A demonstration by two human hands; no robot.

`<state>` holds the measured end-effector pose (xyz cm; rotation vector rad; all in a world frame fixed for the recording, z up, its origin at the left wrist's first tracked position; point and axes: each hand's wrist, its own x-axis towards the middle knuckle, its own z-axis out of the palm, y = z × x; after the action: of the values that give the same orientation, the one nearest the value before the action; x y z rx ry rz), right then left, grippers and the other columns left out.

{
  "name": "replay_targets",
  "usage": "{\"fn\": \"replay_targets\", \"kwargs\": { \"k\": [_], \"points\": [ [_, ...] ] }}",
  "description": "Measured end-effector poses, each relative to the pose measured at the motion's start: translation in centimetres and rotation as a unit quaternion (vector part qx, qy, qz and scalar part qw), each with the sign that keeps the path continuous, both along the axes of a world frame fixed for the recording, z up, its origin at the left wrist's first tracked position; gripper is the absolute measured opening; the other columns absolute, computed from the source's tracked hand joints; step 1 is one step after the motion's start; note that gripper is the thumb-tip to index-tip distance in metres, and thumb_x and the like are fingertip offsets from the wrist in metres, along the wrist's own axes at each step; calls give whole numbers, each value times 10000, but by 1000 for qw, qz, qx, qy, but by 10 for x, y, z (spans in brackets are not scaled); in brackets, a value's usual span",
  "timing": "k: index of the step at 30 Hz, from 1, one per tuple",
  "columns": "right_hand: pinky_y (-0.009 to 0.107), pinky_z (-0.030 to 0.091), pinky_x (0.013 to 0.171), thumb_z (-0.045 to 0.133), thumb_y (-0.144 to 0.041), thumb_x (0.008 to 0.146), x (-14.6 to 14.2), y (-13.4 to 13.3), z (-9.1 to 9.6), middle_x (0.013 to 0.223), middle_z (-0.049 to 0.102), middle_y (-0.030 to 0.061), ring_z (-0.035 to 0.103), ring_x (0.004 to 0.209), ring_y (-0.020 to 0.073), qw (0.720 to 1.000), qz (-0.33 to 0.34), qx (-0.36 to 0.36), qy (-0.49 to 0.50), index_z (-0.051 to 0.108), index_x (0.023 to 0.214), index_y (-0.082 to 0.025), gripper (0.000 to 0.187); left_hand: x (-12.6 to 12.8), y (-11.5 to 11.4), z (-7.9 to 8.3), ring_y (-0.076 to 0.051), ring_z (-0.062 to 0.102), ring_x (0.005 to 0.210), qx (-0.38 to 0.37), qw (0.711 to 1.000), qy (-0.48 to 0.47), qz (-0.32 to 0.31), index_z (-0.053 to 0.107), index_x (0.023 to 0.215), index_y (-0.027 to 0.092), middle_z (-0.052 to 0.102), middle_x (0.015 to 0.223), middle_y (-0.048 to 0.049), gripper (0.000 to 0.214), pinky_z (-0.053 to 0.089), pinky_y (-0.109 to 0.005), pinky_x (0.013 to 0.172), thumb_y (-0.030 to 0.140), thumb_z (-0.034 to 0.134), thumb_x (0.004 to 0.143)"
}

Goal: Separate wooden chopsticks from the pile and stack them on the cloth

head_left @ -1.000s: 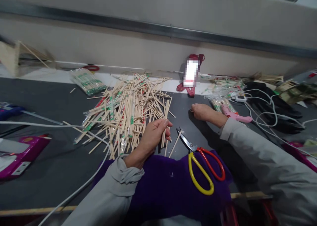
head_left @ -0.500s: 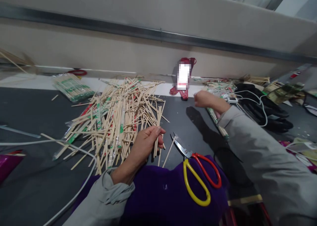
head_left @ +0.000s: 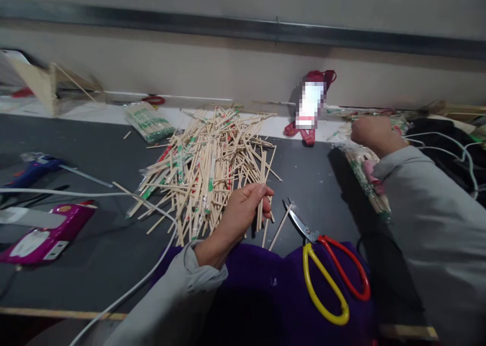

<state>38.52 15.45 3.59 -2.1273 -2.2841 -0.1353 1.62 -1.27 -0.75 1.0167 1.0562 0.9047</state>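
My left hand (head_left: 243,204) is closed round a few wooden chopsticks (head_left: 262,166), which stand nearly upright between thumb and fingers. To its left spreads a large heap of loose chopsticks (head_left: 205,166), some still in clear sleeves with red or green print. My right hand (head_left: 374,132) is closed above wrapped chopsticks (head_left: 370,189) at the right; whatever it may hold is hidden. Scissors (head_left: 312,235) with one red and one yellow handle lie with blades parted, their handles over purple cloth (head_left: 261,280). A single chopstick (head_left: 280,228) lies beside the blades.
A sealed pack of chopsticks (head_left: 148,121) lies at the back left. A blue glue gun (head_left: 36,169), a magenta box (head_left: 49,234) and a white cable (head_left: 152,280) occupy the left side. A phone (head_left: 311,105) with blurred screen leans on the back wall, and black fabric (head_left: 436,148) lies right.
My right hand has moved right, over the wrapped chopsticks. The view has shifted left, bringing in the glue gun and magenta box. My left hand keeps its hold on the chopsticks.
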Motion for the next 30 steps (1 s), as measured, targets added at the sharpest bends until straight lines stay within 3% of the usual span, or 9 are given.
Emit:
{"fn": "replay_targets", "kwargs": {
  "k": [1,2,6,9,11,16,20,25,30],
  "points": [
    [610,408,811,541,-144,812,-20,-10,7,823,643,165,604,943,394,997,-57,29,-30,708,837,-142,170,0,0,0,-85,565,482,0,1000,-2,-5,614,839,156,560,581,22,285,416,-173,437,432,550,860],
    [578,421,795,522,-166,838,-42,-24,12,865,655,181,612,909,377,999,-33,14,-20,719,881,-123,206,0,0,-1,-85,563,481,2,1000,-3,-5,608,838,156,549,578,26,283,419,-174,435,429,540,867],
    [295,453,746,652,-293,811,-135,-104,9,955,692,30,615,819,182,961,216,-157,66,734,983,-264,193,0,2,-4,-73,532,454,12,1000,-23,16,590,846,161,509,572,44,269,419,-172,416,418,518,884],
    [302,396,694,615,-239,828,-178,-154,-10,951,660,62,564,855,198,903,404,-147,16,721,970,-253,178,-1,4,-6,-58,517,448,11,999,-41,21,591,864,164,524,606,43,258,418,-165,421,414,532,882],
    [313,358,680,575,-211,858,-187,-165,-20,908,644,85,528,830,200,892,439,-109,-27,710,852,-218,135,-2,4,-5,-54,521,456,8,999,-46,21,594,880,161,542,633,35,257,420,-162,428,413,545,877],
    [311,349,728,503,-248,916,-155,-138,-13,951,651,99,543,852,202,941,336,-22,-22,685,843,-183,207,-5,7,-2,-59,516,467,9,995,-68,68,592,891,144,534,645,30,230,431,-172,435,370,556,867],
    [274,380,683,503,-273,893,-130,-134,-13,859,676,62,603,786,186,974,193,-31,116,652,881,-197,168,-6,11,-3,-67,534,493,11,991,-85,101,614,896,142,548,646,28,254,454,-186,470,389,590,839],
    [248,395,538,432,-343,908,-143,-157,-30,667,655,4,591,540,142,912,74,-138,380,562,887,-202,193,-5,12,-13,-109,620,702,8,993,-99,63,694,877,135,655,794,-43,280,503,-211,610,397,670,783],
    [235,369,538,451,-350,921,-158,-173,-27,573,594,-23,534,519,118,917,124,-153,348,597,862,-190,225,-11,14,-8,-32,454,513,45,991,-75,101,717,870,157,598,697,-4,271,284,-141,409,412,648,810]
  ]
}}
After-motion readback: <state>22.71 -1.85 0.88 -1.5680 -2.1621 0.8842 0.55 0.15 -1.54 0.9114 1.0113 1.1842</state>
